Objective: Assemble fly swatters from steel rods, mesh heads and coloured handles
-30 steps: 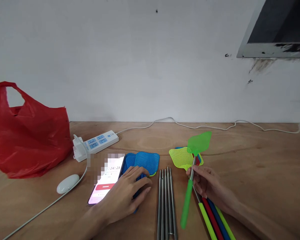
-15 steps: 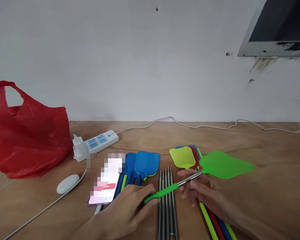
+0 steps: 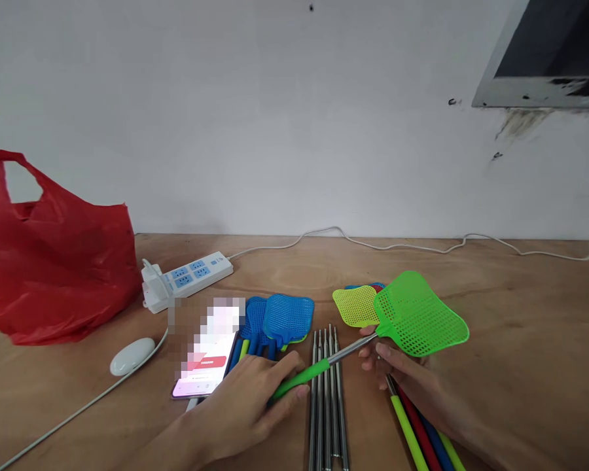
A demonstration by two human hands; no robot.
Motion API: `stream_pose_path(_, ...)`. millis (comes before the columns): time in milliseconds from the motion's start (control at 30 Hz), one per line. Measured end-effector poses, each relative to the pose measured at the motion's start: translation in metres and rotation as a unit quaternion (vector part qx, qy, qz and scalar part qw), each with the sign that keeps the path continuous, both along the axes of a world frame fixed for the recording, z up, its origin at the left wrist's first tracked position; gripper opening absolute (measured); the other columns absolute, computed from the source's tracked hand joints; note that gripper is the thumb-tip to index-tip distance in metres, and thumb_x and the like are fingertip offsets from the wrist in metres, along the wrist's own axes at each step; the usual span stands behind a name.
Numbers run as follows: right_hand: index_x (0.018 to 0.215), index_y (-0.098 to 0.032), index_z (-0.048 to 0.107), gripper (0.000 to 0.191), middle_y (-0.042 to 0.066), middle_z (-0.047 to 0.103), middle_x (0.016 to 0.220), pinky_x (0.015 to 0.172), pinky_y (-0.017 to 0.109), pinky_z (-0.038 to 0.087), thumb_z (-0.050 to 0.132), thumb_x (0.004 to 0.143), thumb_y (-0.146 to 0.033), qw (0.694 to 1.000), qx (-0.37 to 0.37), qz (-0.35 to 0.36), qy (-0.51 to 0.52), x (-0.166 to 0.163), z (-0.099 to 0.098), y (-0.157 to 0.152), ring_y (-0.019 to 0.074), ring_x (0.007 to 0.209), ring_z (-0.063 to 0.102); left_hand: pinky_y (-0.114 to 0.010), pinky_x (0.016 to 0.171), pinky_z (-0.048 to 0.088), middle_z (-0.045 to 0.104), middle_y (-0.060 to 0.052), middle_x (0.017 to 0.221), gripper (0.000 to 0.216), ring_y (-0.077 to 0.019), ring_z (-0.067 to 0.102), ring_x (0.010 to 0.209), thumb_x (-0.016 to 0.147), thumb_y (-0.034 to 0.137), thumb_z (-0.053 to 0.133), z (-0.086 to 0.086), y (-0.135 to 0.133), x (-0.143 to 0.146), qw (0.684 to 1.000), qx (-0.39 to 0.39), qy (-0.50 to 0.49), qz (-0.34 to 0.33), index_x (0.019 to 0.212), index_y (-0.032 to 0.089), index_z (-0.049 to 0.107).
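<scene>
A green fly swatter (image 3: pixel 417 314) is held between both hands above the wooden table (image 3: pixel 520 340). My left hand (image 3: pixel 248 409) grips its green handle end. My right hand (image 3: pixel 402 376) pinches the thin metal shaft just below the mesh head. Several bare metal rods (image 3: pixel 326 399) lie side by side under the handle. To the left lie blue swatter heads (image 3: pixel 287 319). Behind the held head, a yellow swatter head (image 3: pixel 357 306) tops a pile, whose coloured handles (image 3: pixel 422 435) run toward me.
A lit phone (image 3: pixel 209 363) lies by my left hand. Further left are a white oval device (image 3: pixel 131 355) on a cable, a white power strip (image 3: pixel 186 278) and a red plastic bag (image 3: pixel 53 255). A white cable (image 3: pixel 373 245) trails along the wall.
The green swatter swung from upright in my right hand to lying across; my left hand left the blue swatters and took its handle. The head has now lifted and drawn slightly left.
</scene>
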State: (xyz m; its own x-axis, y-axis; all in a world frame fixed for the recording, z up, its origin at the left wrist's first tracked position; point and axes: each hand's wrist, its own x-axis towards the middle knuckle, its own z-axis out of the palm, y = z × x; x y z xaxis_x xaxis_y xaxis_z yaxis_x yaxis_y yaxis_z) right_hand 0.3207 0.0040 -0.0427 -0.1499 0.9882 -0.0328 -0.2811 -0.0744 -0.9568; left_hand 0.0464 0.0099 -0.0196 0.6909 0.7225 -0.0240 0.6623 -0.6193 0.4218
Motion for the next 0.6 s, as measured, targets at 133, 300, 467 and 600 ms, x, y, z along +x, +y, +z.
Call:
stream_pose_path(133,0.103,-0.022,0.073,0.037,0.011,0.072,0.092,0.062,0.033,0.054,0.064,0.083,-0.053,0.996,0.038,0.083,-0.005,0.006,0.006,-0.001,0.0264,0.085,0.068,-0.030,0.067,0.040,0.065,-0.003,0.095,0.022,-0.0218,0.061,0.080,0.106,0.040,0.034,0.000,-0.003,0.000,1.000,-0.002,-0.025,-0.001,0.108,0.025,0.051)
stream_pose_path(300,0.093,-0.022,0.073,0.029,0.013,0.074,0.097,0.061,0.036,0.054,0.064,0.083,-0.048,0.998,0.040,0.042,0.038,0.009,0.007,0.002,0.0291,0.088,0.069,-0.032,0.063,0.038,0.065,-0.003,0.085,0.034,-0.0232,0.060,0.073,0.108,0.044,0.024,-0.003,0.000,-0.004,0.999,0.041,-0.018,0.027,0.111,0.023,0.050)
stream_pose_path(467,0.120,-0.031,0.064,0.039,0.006,0.064,0.129,0.086,0.040,0.053,0.069,0.082,-0.041,0.967,0.068,-0.244,-0.007,0.025,0.001,0.023,0.0284,0.115,0.061,-0.033,0.062,0.036,0.066,-0.004,0.084,0.037,-0.0249,0.061,0.071,0.108,0.043,0.021,-0.003,0.004,-0.004,0.997,0.057,0.029,0.043,0.111,0.022,0.051)
stream_pose_path(600,0.128,-0.030,0.059,0.040,0.008,0.060,0.134,0.100,0.049,0.045,0.064,0.088,-0.033,0.857,0.301,-0.315,-0.275,0.041,0.000,0.034,0.0292,0.121,0.057,-0.033,0.061,0.036,0.068,-0.005,0.083,0.036,-0.0272,0.063,0.073,0.108,0.042,0.024,-0.003,0.003,-0.002,0.995,0.064,0.067,0.038,0.115,0.021,0.051)
